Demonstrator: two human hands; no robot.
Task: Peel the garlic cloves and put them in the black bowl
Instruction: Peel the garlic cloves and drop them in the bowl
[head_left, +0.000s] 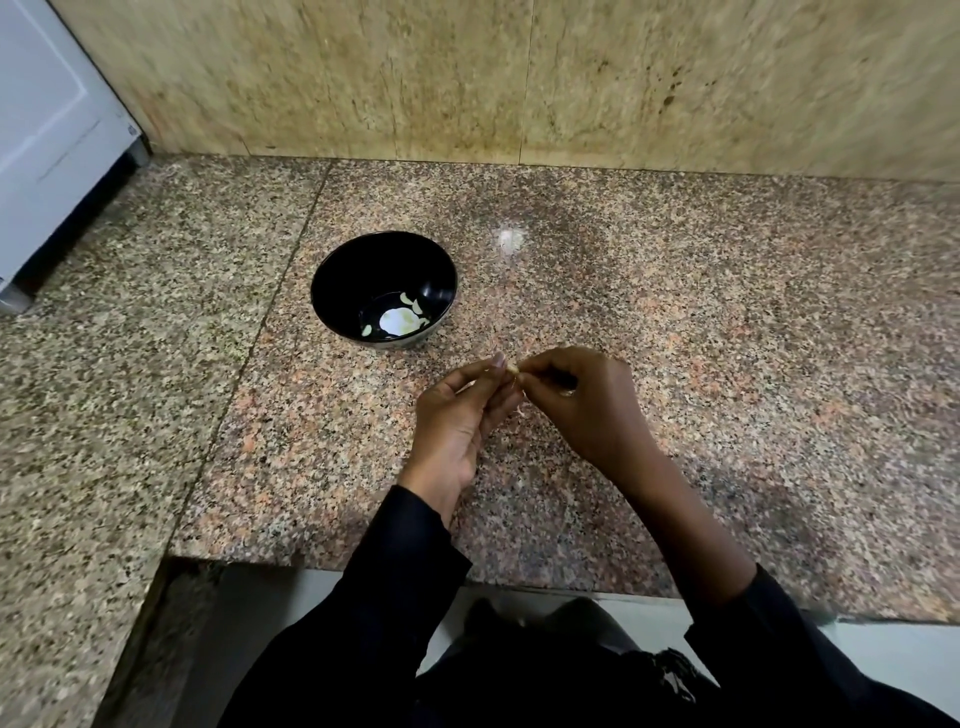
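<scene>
A black bowl (383, 289) stands on the granite counter with several pale peeled cloves (408, 302) lying at its bottom. Just in front of it and to the right, my left hand (457, 415) and my right hand (582, 405) meet above the counter. Between their fingertips they pinch one small garlic clove (513, 369), most of it hidden by the fingers. A blurred white garlic piece (510, 240) lies on the counter behind and to the right of the bowl.
The speckled granite counter (727, 364) ends at a tiled wall (519, 78) behind. A white appliance (47, 140) stands at the far left. The counter's front edge (363, 564) runs just below my forearms.
</scene>
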